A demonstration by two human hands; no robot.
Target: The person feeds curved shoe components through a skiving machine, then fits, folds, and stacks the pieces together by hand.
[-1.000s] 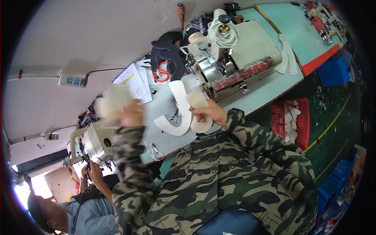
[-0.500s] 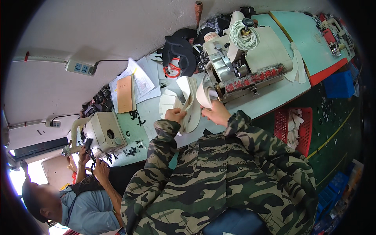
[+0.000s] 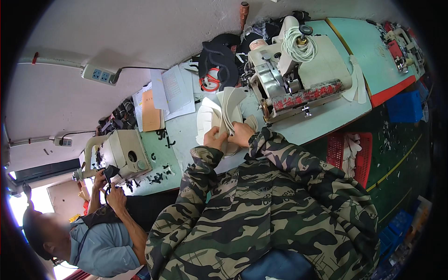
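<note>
Both my hands are close together over the light table, in front of a cream-coloured bench machine [image 3: 298, 65]. My left hand [image 3: 215, 138] has its fingers closed at the lower part of a sheaf of white curved pieces [image 3: 230, 105]. From the other side, my right hand [image 3: 241, 134] pinches the same sheaf, its fingertips almost meeting the left ones. More white pieces [image 3: 205, 120] lie fanned just left of the sheaf. Partly hidden behind my right hand is another pale curved piece [image 3: 252, 122], near the machine's front. What the sheaf is made of I cannot tell.
Papers [image 3: 179, 93] and a tan notebook [image 3: 150, 112] lie at the back left. Black curved parts [image 3: 219, 58] and orange-handled scissors [image 3: 209, 80] sit behind the sheaf. A red basket [image 3: 364, 158] stands on the floor at right. Another person [image 3: 105, 242] works at a second machine [image 3: 123, 154].
My right hand has moved left from the machine's front to join my left hand at the white curved pieces. It no longer holds the pale piece up beside the machine.
</note>
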